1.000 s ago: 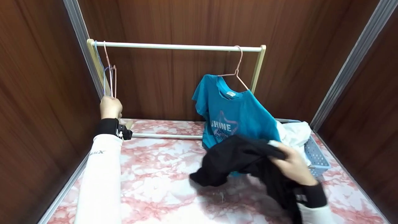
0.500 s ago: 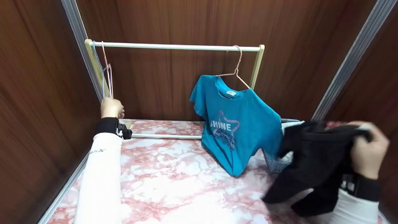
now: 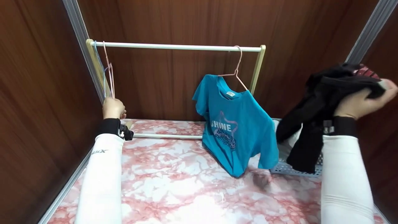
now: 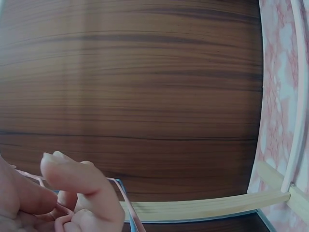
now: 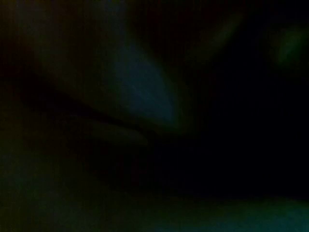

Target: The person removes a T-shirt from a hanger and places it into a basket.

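Observation:
At the left end of the rack, my left hand (image 3: 113,109) grips the lower part of several thin clothes hangers (image 3: 112,81), pink and blue. In the left wrist view its fingers curl round a pink hanger (image 4: 63,220). My right hand (image 3: 360,103), raised at the far right, holds a bunched black garment (image 3: 320,96) with a red patterned patch showing. Two long ends of the cloth dangle in front of the basket. The right wrist view is almost wholly dark. A blue T-shirt (image 3: 231,115) with a star print hangs tilted on a pink hanger (image 3: 238,67).
The white rail (image 3: 177,47) of a wooden-ended rack crosses the back. A light blue basket (image 3: 295,169) with white cloth stands at right, partly covered by the black garment. Wood-grain walls close in a pink marbled table (image 3: 174,186).
My right hand has carried the black garment from before the T-shirt to the right, then upward. The T-shirt is uncovered and its sleeve hangs lower. The left hand stays on the hangers.

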The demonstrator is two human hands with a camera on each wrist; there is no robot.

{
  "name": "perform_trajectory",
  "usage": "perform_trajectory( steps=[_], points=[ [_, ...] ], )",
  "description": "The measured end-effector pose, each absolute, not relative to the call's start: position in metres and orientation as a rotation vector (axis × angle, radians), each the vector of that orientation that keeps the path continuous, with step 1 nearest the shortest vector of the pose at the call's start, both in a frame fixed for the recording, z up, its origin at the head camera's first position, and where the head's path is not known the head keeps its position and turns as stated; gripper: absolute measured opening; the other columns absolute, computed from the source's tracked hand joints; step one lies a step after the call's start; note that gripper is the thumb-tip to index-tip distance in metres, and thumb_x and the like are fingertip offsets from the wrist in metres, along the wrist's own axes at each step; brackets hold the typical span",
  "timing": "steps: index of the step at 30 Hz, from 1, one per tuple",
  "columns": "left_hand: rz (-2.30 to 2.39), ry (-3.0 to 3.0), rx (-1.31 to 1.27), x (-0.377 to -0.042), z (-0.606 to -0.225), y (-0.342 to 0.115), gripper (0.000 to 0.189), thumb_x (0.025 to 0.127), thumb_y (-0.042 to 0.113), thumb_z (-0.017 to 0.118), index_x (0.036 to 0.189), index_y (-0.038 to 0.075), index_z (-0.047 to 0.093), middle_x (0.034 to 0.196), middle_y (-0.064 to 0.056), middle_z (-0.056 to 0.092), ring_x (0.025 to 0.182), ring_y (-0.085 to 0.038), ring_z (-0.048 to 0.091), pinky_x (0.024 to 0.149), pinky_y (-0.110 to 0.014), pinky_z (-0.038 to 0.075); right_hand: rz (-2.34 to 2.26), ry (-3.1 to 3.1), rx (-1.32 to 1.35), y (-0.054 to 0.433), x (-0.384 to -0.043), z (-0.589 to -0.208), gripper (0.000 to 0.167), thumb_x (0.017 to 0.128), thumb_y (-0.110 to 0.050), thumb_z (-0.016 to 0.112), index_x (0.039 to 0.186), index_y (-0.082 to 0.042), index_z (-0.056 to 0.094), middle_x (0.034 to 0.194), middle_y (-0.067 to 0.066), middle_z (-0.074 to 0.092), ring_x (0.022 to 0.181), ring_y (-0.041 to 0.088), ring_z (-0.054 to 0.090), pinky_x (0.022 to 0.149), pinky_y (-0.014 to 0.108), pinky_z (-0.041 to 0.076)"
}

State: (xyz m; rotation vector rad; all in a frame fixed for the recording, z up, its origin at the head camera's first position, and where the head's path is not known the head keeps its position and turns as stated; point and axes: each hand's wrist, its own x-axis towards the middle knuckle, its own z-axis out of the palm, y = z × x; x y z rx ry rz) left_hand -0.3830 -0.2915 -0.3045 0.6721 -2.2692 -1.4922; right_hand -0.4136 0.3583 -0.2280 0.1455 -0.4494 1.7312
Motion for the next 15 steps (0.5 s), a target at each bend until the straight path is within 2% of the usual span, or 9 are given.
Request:
perform_trajectory(
  steps=[2, 3, 6, 8, 11, 13, 15],
  points=[
    [-1.487, -2.271, 0.67, -0.384, -0.305, -0.291, 0.037, 0.106, 0.011, 0.024, 0.127, -0.011, 0.044, 0.068, -0.004, 0.051, 0.039, -0.004, 0.049, 0.04, -0.017, 0.046, 1.719, -0.462, 0.145, 0.36, -0.427, -0.242, 0.009, 0.098, 0.013, 0.051, 0.1, 0.004, 0.048, 0.088, 0.013, 0.052, 0.083, 0.026, 0.059, 0.087, 0.037, 0.055],
    [-1.489, -2.267, 0.671, -0.384, -0.305, -0.29, 0.037, 0.106, 0.011, 0.024, 0.127, -0.011, 0.044, 0.072, -0.006, 0.052, 0.039, -0.003, 0.049, 0.04, -0.017, 0.046, 1.676, -0.556, 0.093, 0.363, -0.434, -0.254, 0.01, 0.098, 0.011, 0.052, 0.101, 0.002, 0.05, 0.091, 0.01, 0.052, 0.088, 0.023, 0.059, 0.091, 0.032, 0.053],
    [-1.497, -2.261, 0.666, -0.385, -0.305, -0.288, 0.037, 0.106, 0.012, 0.024, 0.129, -0.01, 0.043, 0.083, -0.01, 0.052, 0.04, -0.003, 0.048, 0.04, -0.017, 0.046, 1.502, -0.924, -0.115, 0.375, -0.453, -0.3, 0.02, 0.093, 0.01, 0.054, 0.101, -0.008, 0.055, 0.099, -0.003, 0.052, 0.111, 0.011, 0.056, 0.111, 0.017, 0.036],
    [-1.496, -2.254, 0.66, -0.386, -0.306, -0.288, 0.036, 0.105, 0.01, 0.027, 0.131, -0.009, 0.042, 0.09, -0.012, 0.052, 0.041, -0.002, 0.048, 0.04, -0.016, 0.045, 1.353, -1.17, -0.24, 0.381, -0.463, -0.333, 0.028, 0.087, 0.01, 0.056, 0.099, -0.015, 0.056, 0.102, -0.009, 0.049, 0.118, 0.008, 0.05, 0.115, 0.014, 0.027],
    [-1.464, -2.249, 0.648, -0.385, -0.308, -0.287, 0.038, 0.101, 0.005, 0.032, 0.136, -0.006, 0.04, 0.102, -0.019, 0.057, 0.043, -0.005, 0.051, 0.042, -0.017, 0.047, 1.286, -1.434, -0.361, 0.386, -0.469, -0.371, 0.03, 0.083, 0.007, 0.056, 0.095, -0.02, 0.054, 0.102, -0.015, 0.042, 0.113, 0.008, 0.047, 0.111, 0.018, 0.031],
    [-1.397, -2.259, 0.639, -0.383, -0.311, -0.286, 0.044, 0.097, 0.002, 0.036, 0.14, -0.003, 0.039, 0.118, -0.027, 0.061, 0.056, -0.015, 0.063, 0.052, -0.021, 0.053, 1.31, -1.607, -0.42, 0.385, -0.468, -0.388, 0.025, 0.084, 0.003, 0.057, 0.102, -0.014, 0.055, 0.107, -0.012, 0.038, 0.111, 0.014, 0.046, 0.106, 0.023, 0.037],
    [-1.307, -2.28, 0.621, -0.38, -0.314, -0.284, 0.051, 0.094, 0.0, 0.037, 0.146, -0.003, 0.036, 0.135, -0.032, 0.059, 0.087, -0.032, 0.072, 0.077, -0.033, 0.061, 1.291, -1.816, -0.453, 0.385, -0.464, -0.4, 0.03, 0.085, 0.001, 0.058, 0.114, -0.007, 0.053, 0.118, -0.002, 0.039, 0.119, 0.024, 0.046, 0.108, 0.032, 0.039]
  ],
)
